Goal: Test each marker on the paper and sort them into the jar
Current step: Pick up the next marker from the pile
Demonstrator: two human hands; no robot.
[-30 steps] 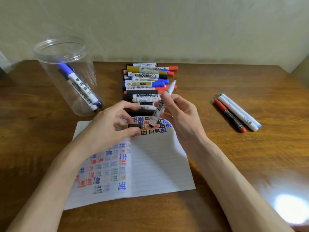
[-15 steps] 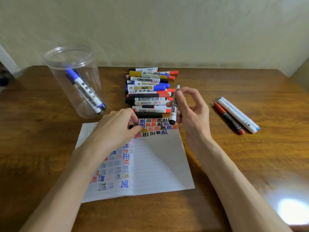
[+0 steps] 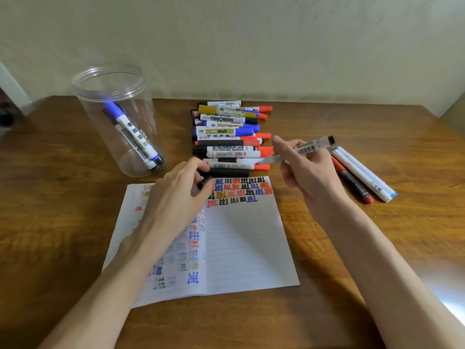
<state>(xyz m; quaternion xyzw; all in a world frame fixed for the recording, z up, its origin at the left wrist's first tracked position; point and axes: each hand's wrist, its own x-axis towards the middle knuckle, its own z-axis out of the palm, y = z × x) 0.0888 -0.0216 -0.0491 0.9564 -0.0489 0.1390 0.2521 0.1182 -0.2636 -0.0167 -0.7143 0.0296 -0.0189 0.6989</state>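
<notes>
**A:** Where was the marker under test?

**B:** In the right hand [image 3: 308, 172]; its fingers and thumb were curled round a white whiteboard marker [image 3: 314, 146], held off the table just right of the pile; the barrel lay nearly level, its black end pointing right; the other end was blurred, so I could not make out the tip.

**A:** And the other hand?

**B:** The left hand [image 3: 176, 197] sat over the upper left of the lined paper [image 3: 246, 248]; thumb and forefinger pinched a small black cap [image 3: 204, 184] right beside the written rows.

**A:** What was on the sheet?

**B:** Rows of one square character in red, black, blue and ochre along the top of the right page; fainter marks ran down the left page, partly under the left forearm.

**A:** The jar?

**B:** A clear plastic jar [image 3: 100, 79] stood upright and open-topped at the back left of the wooden table [image 3: 50, 197], apart from both hands; two markers leaned inside it; one was a blue-capped marker [image 3: 125, 127], the other mostly hidden behind it.

**A:** Anything else?

**B:** A pile of whiteboard markers [image 3: 227, 137] lay side by side between the paper and the wall, capped in red, blue and black; off to the right a red-and-black pen [image 3: 352, 183] and a white marker [image 3: 364, 175] with light blue ends lay together, side by side.
</notes>
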